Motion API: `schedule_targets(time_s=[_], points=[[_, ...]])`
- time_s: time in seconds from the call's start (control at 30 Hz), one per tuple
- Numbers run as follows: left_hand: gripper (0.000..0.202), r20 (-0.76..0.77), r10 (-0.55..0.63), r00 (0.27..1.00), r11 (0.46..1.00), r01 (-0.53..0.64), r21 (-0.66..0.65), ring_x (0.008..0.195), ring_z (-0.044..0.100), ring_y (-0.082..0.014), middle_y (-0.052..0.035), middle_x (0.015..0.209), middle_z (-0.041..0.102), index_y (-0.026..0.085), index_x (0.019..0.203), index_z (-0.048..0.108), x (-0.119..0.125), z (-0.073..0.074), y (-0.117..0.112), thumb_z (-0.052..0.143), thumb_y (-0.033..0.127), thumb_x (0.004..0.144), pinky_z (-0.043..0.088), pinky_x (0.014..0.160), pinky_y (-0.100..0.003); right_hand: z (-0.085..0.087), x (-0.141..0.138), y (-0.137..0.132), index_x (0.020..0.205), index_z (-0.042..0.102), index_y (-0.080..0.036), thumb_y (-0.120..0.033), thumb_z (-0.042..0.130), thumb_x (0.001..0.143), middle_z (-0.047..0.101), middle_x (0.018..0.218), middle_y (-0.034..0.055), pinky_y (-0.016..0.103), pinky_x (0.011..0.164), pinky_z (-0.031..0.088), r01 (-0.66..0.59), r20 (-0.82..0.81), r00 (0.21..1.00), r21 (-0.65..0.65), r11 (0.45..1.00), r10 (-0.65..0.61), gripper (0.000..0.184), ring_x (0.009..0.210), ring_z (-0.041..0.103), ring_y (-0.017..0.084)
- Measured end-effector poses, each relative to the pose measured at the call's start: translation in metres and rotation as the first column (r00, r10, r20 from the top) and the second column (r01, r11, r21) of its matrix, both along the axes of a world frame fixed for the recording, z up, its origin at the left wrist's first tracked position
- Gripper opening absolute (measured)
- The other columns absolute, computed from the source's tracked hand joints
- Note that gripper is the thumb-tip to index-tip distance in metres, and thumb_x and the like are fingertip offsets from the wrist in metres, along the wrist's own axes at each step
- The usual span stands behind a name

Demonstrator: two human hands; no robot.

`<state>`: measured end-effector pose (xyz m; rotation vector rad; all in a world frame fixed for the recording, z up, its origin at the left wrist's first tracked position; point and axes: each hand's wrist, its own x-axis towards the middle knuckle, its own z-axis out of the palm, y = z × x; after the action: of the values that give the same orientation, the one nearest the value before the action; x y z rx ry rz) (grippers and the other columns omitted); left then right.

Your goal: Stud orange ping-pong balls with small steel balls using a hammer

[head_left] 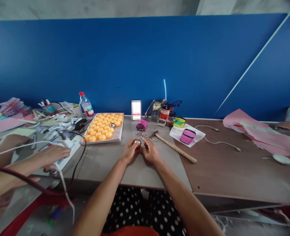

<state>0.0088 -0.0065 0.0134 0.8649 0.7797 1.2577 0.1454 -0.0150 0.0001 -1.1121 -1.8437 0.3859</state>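
Left hand (130, 151) and right hand (151, 151) are together at centre of the grey table (105, 162), fingertips meeting. Both pinch a small metal piece (138, 142), shiny and held just above the tabletop; it is too small to make out its shape. Just beyond the fingertips is a scatter of loose metal bits (148, 137) lying flat on the table. Right of that lies a hammer (176, 149), head next to the bits, wooden handle running near-right, not touched by either hand. Just past the bits is a pink tub (142, 125), open top tipped toward the camera with glittery contents. Far-left of the hands, a tray (110, 141) holds rows of orange balls (103, 129), with one silvery item among them. A water bottle (87, 105) with a red cap stands behind the tray, leaning slightly. Right of the hammer head, a pink case (187, 136) sits on a white sheet (175, 132). A white cable (218, 141) trails further right over the brown tabletop. At far right is a stack of pink paper (258, 134). On the left, a co-worker's hand (53, 153) rests palm down on a white item, well apart from the person's hands, with a dark cord (82, 150) looping past it. A blue wall (145, 59) backs the whole bench.
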Motion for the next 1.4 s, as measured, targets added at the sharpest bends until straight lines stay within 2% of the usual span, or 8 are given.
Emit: schedule_targets(time_s=[0.13, 0.37, 0.6, 0.77, 0.93, 1.03, 1.23, 1.4], points=[[0.033, 0.012, -0.035, 0.999, 0.999, 0.036, -0.034, 0.055, 0.060, -0.0136, -0.0007, 0.072, 0.061, 0.016, 0.095, 0.056, -0.001, 0.001, -0.001, 0.068, 0.029, 0.067, 0.048, 0.053, -0.026, 0.000, 0.003, 0.003, 0.114, 0.053, -0.016, -0.012, 0.042, 0.077, 0.056, 0.096, 0.0095, 0.035, 0.082, 0.046, 0.158, -0.002, 0.987, 0.063, 0.985, -0.158, 0.039, 0.087, 0.053, 0.019], [0.035, 0.160, -0.011, 0.987, 0.994, 0.028, -0.106, 0.064, 0.064, -0.0165, -0.0064, 0.076, 0.065, 0.012, 0.101, 0.056, -0.006, 0.001, 0.002, 0.062, 0.035, 0.075, 0.052, 0.062, -0.029, -0.005, 0.020, 0.015, 0.105, 0.057, -0.013, -0.016, 0.042, 0.078, 0.056, 0.100, 0.0124, 0.038, 0.086, 0.042, 0.430, -0.030, 0.902, 0.114, 0.896, -0.430, 0.032, 0.096, 0.051, 0.022], [0.034, 0.194, 0.006, 0.981, 0.989, 0.023, -0.146, 0.063, 0.065, -0.0171, -0.0071, 0.076, 0.066, 0.012, 0.101, 0.055, -0.006, 0.002, 0.002, 0.058, 0.037, 0.079, 0.052, 0.063, -0.030, -0.010, 0.024, 0.018, 0.105, 0.057, -0.014, -0.016, 0.041, 0.078, 0.056, 0.100, 0.0118, 0.037, 0.085, 0.042, 0.465, -0.015, 0.884, 0.137, 0.875, -0.467, 0.032, 0.094, 0.051, 0.022], [0.036, 0.094, -0.009, 0.996, 0.995, 0.018, -0.098, 0.062, 0.064, -0.0146, -0.0038, 0.076, 0.065, 0.015, 0.100, 0.056, -0.005, 0.002, 0.001, 0.069, 0.023, 0.068, 0.052, 0.060, -0.026, -0.011, 0.027, 0.020, 0.105, 0.057, -0.015, -0.016, 0.041, 0.077, 0.057, 0.099, 0.0110, 0.036, 0.085, 0.040, 0.481, 0.020, 0.873, 0.132, 0.867, -0.487, 0.032, 0.096, 0.050, 0.022], [0.037, 0.043, 0.014, 0.999, 0.999, -0.012, -0.038, 0.061, 0.063, -0.0128, -0.0021, 0.078, 0.064, 0.016, 0.099, 0.056, -0.003, -0.002, 0.002, 0.071, 0.025, 0.066, 0.051, 0.059, -0.026, -0.007, 0.027, 0.018, 0.106, 0.058, -0.015, -0.016, 0.042, 0.078, 0.057, 0.100, 0.0107, 0.035, 0.085, 0.038, 0.517, 0.072, 0.849, 0.094, 0.851, -0.524, 0.032, 0.097, 0.049, 0.022], [0.038, 0.050, 0.021, 0.999, 0.999, -0.020, -0.030, 0.062, 0.063, -0.0129, -0.0022, 0.079, 0.064, 0.016, 0.099, 0.056, -0.003, -0.002, 0.002, 0.072, 0.027, 0.066, 0.051, 0.059, -0.025, -0.001, 0.032, 0.016, 0.107, 0.058, -0.017, -0.018, 0.043, 0.078, 0.056, 0.102, 0.0107, 0.036, 0.085, 0.035, 0.612, 0.147, 0.776, 0.060, 0.789, -0.613, 0.033, 0.099, 0.047, 0.023], [0.036, 0.235, 0.021, 0.972, 0.997, -0.001, -0.083, 0.067, 0.064, -0.0161, -0.0041, 0.073, 0.064, 0.014, 0.103, 0.057, -0.006, 0.001, 0.002, 0.063, 0.035, 0.075, 0.052, 0.066, -0.031, 0.001, 0.055, 0.016, 0.111, 0.057, -0.014, -0.020, 0.048, 0.073, 0.055, 0.105, 0.0155, 0.042, 0.085, 0.030, 0.840, 0.337, 0.510, 0.002, 0.542, -0.791, 0.040, 0.098, 0.048, 0.028], [0.030, 0.338, -0.002, 0.941, 0.996, 0.032, -0.084, 0.074, 0.065, -0.0182, -0.0057, 0.073, 0.065, 0.012, 0.105, 0.058, -0.010, 0.003, 0.004, 0.059, 0.019, 0.076, 0.051, 0.075, -0.035, -0.014, 0.067, 0.019, 0.087, 0.065, -0.013, -0.016, 0.047, 0.072, 0.059, 0.086, 0.0164, 0.043, 0.077, 0.032, 0.815, 0.388, 0.521, 0.039, 0.578, -0.761, 0.024, 0.084, 0.052, 0.027]])
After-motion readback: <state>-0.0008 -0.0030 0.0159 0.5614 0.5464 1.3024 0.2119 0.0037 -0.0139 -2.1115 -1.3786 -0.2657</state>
